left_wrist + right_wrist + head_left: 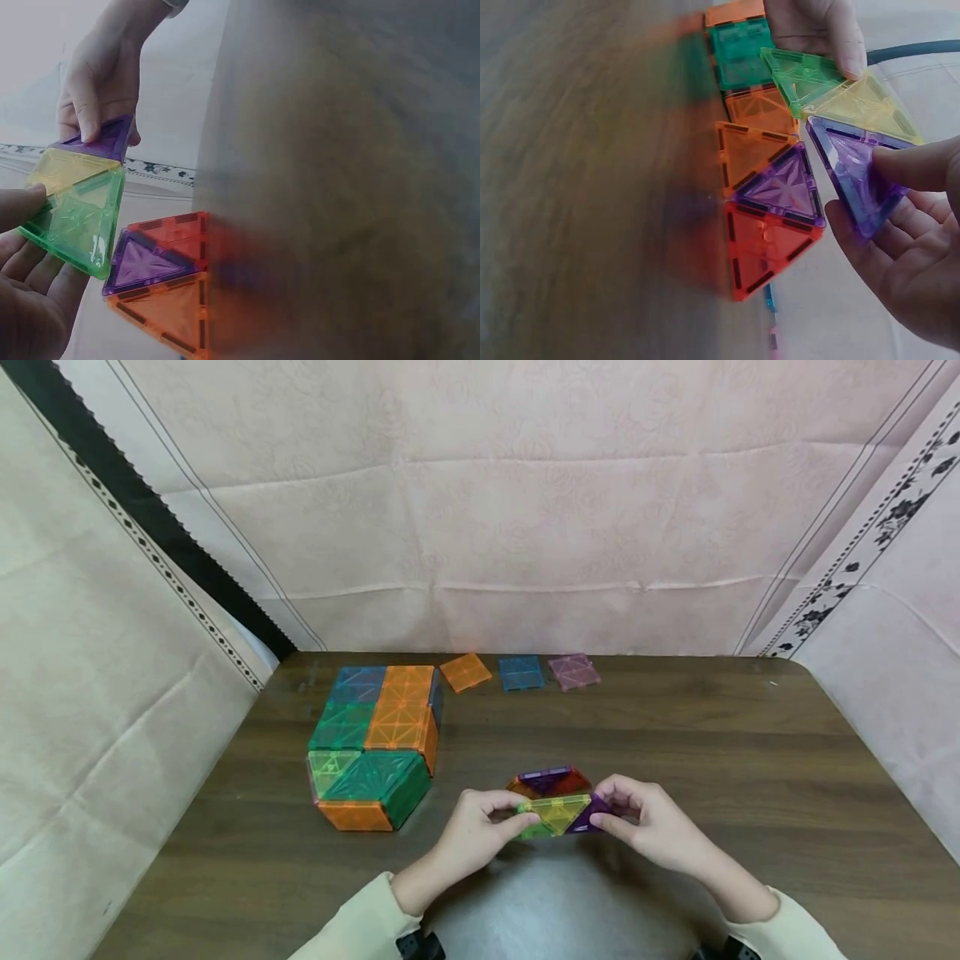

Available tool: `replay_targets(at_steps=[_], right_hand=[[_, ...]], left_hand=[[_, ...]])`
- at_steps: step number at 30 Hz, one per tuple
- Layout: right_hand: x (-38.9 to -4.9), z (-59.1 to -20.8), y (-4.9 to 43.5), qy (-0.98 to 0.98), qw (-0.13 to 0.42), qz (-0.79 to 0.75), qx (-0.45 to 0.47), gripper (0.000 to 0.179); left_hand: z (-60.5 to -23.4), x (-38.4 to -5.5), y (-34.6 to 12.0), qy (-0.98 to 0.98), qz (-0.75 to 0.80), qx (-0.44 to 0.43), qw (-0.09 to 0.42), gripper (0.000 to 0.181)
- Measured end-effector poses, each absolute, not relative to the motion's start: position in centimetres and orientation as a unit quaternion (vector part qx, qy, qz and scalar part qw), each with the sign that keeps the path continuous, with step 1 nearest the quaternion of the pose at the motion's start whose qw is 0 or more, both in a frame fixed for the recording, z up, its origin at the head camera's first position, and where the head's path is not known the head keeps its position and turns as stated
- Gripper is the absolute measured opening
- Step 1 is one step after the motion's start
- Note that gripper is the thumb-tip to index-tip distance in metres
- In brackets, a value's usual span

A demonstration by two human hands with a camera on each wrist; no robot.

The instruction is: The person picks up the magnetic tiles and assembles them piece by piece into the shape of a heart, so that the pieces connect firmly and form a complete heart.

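Note:
Between both hands is a strip of translucent triangular magnetic tiles: green (75,225), yellow (859,105) and purple (859,176), joined edge to edge. My left hand (480,827) pinches the green and yellow end, thumb on the near face. At the other end, my right hand (652,822) pinches the purple triangle between thumb and fingers. Just behind the strip, a second row of triangles stands upright on the table: orange (169,311), purple (146,262) and red (176,232). In the head view the held strip partly hides that row.
A box-like block of magnetic tiles (405,710) in green, blue and orange stands on the wooden table (675,727) at the left. Along the back edge lie single square tiles: orange (466,672), blue (521,673) and purple (574,672). Pale cloth (525,527) hangs behind.

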State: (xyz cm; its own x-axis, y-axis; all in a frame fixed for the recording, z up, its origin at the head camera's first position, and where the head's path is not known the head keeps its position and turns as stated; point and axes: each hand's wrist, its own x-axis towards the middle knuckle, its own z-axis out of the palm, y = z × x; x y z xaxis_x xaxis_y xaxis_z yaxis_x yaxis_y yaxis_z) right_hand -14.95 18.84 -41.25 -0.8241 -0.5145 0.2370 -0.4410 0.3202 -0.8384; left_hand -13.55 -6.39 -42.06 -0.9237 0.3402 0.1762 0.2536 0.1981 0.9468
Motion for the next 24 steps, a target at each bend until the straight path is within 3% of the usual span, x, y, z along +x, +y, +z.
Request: replay_targets(at_steps=[7,13,24], right_hand=[[-15.1,-42.6,18.6,0.833,0.030,-0.453,-0.315,0.014],[-15.4,-43.5,18.2,0.832,0.040,-0.417,-0.365,0.006],[-16.3,-43.6,18.3,0.839,0.025,-0.373,-0.396,0.007]], left_hand=[[-42.9,-13.4,-6.2,0.783,0.596,0.172,0.056,0.012],[-43.4,-13.3,-6.0,0.810,0.558,0.154,0.094,0.011],[-44.0,-13.6,-5.6,0.853,0.485,0.155,0.116,0.016]])
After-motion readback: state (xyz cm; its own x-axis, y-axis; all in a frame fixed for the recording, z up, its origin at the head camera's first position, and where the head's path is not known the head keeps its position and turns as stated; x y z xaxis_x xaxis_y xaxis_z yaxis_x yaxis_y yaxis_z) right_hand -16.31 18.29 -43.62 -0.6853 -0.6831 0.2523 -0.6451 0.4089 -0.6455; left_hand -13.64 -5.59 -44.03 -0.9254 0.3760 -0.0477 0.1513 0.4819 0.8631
